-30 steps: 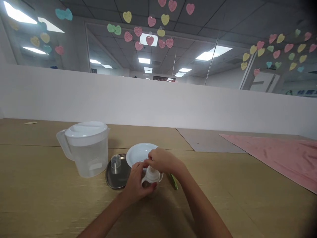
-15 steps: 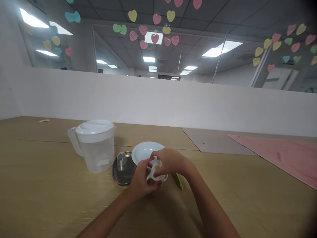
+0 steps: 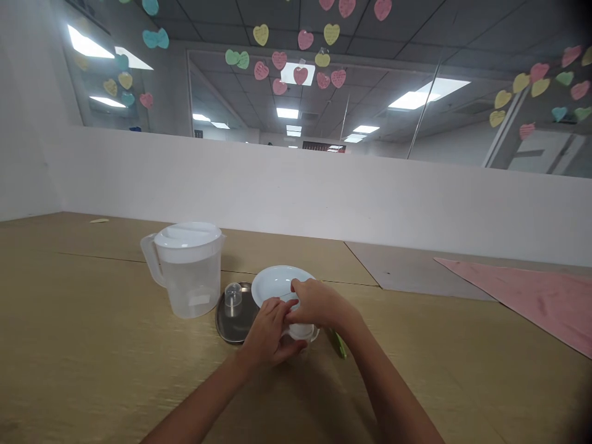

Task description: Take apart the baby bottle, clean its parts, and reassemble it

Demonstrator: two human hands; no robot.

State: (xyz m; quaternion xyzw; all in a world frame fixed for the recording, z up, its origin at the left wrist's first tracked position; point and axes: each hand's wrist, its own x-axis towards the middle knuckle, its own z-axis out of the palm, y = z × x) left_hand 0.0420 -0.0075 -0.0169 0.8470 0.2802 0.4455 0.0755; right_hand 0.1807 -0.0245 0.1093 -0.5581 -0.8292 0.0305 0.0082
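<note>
A baby bottle (image 3: 303, 332) with a white collar and side handles stands in front of the white bowl (image 3: 272, 280). Most of it is hidden by my fingers. My left hand (image 3: 269, 333) is wrapped round the bottle from the left, thumb along the near side. From above and the right, my right hand (image 3: 319, 302) closes over the bottle's top; its fingertips are partly hidden behind the hand. A clear domed cap (image 3: 232, 295) sits on a dark metal tray (image 3: 226, 330) left of the bowl.
A clear pitcher (image 3: 192, 277) with a white lid stands left of the tray. Something slim and green (image 3: 339, 344) lies right of the bottle, under my right wrist. A pink cloth (image 3: 522, 296) covers the table's right side. A white wall (image 3: 277, 191) bounds the back.
My right hand turns and shifts its fingers over the bottle's top, while my left hand keeps its hold. The whole scene has slid right as the head turned left.
</note>
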